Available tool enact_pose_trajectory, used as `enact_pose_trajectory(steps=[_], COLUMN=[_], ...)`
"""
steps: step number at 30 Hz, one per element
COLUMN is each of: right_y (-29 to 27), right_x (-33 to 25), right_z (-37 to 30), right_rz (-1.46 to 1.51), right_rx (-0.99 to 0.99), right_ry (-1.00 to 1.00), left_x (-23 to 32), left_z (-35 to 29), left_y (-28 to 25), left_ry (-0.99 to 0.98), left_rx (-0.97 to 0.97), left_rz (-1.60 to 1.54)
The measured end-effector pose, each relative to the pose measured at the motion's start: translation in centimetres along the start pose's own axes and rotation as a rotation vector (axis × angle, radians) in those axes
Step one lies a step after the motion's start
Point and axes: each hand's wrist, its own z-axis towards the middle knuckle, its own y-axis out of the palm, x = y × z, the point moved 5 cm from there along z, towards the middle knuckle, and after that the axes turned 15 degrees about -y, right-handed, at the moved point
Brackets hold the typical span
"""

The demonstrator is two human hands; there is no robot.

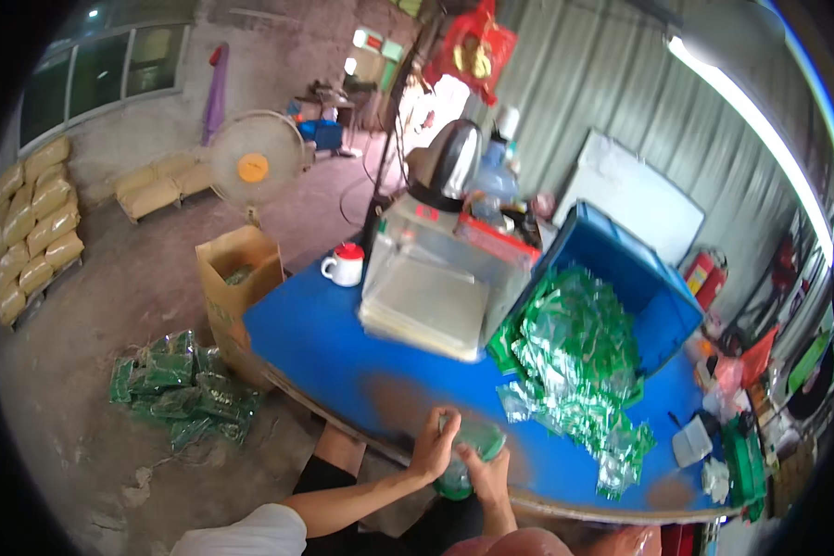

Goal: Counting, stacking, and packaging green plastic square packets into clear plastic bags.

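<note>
At the front edge of the blue table (343,338), I hold a clear and green plastic packet (480,437) between my two hands. My left hand (433,447) is closed on its left side, with the fingers curled at the top. My right hand (489,474) grips the right side, thumb up against the film. Part of the packet hangs below my hands, near my lap; what is inside it cannot be made out. Just beyond, to the right, lies a heap of loose green and clear plastic packets (579,343), spilling from a tipped blue crate (667,301).
A clear box (423,301) with a metal-topped device stands at the table's back, beside a red-lidded white mug (347,265). Left of the table are a cardboard box (236,306) and filled green packets (185,385) on the floor. A small white container (691,442) sits far right.
</note>
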Motion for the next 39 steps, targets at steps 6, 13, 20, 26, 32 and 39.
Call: enact_pose_trajectory(steps=[6, 13, 20, 26, 32, 39], right_y=[0.2, -7.2, -6.2, -7.1, -7.5, -6.1], right_x=[-0.2, 9.9, 11.8, 11.5, 10.9, 11.0], right_z=[3.4, 0.8, -1.3, -0.7, 0.1, 0.5], right_rz=[0.014, 0.835, 0.872, 0.896, 0.932, 1.014], right_rx=[-0.057, 0.475, 0.471, 0.486, 0.487, 0.443], right_ry=[-0.001, 0.29, 0.305, 0.356, 0.36, 0.374], left_x=[3.5, 4.4, 1.5, 1.4, 1.3, 2.2], left_z=[3.0, 22.7, 35.4, 38.1, 37.3, 39.6], left_y=[-0.5, -3.6, -10.2, -10.0, -6.6, -7.9], left_ry=[-0.029, 0.279, 0.078, -0.003, -0.154, -0.195], left_rx=[-0.066, 0.052, 0.048, -0.02, -0.102, 0.044], left_rz=[0.171, 0.678, 1.063, 1.029, 0.872, 1.147])
